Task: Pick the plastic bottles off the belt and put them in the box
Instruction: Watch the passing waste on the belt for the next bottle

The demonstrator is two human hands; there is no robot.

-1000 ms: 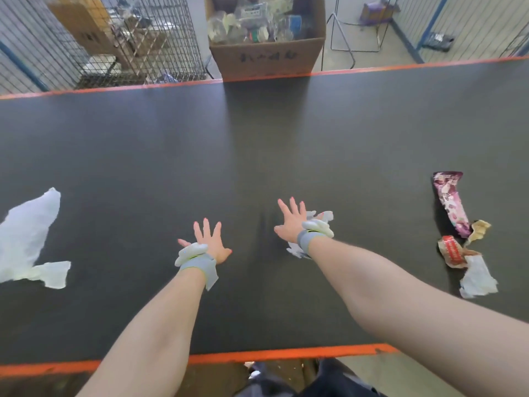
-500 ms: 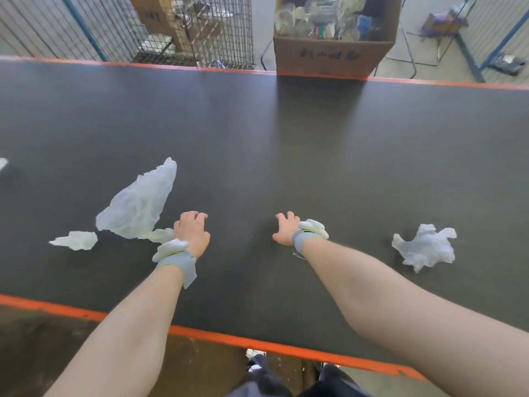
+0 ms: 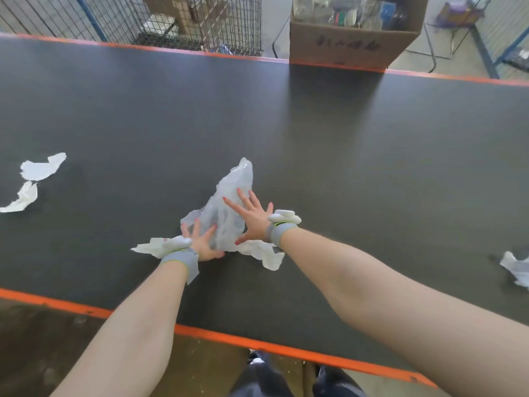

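The plastic bottles (image 3: 347,11) I can see are all in the cardboard box (image 3: 352,47), which stands past the far orange edge of the belt (image 3: 343,144), up and to the right of my hands. On the belt itself I can make out none: only film and paper.

Both my hands are flat on the belt with fingers spread and straight, holding nothing. My left hand (image 3: 203,244) lies at the near left corner of a clear plastic bag (image 3: 226,207), fingertips touching its edge. My right hand (image 3: 252,216) lies over the bag's right side, fingers fanned across the film (nails painted red, grey band on each wrist).

Against half a second ago: my left hand was then a loose fist, and my right hand's fingers were curled down on bare belt; now both are splayed. The bag was then to the left of my left hand; it now sits between the two hands, its peak pointing away from me. The crumpled white scrap (image 3: 516,267) that lay just right of my right forearm is now at the far right edge of view, partly cut off.

A torn white paper piece (image 3: 264,253) lies under and beside my right wrist, another white piece (image 3: 151,247) just left of my left wrist. Two more paper scraps (image 3: 40,169) lie well apart at the left edge. A wire cage (image 3: 183,21) stands beyond the belt, left of the box.
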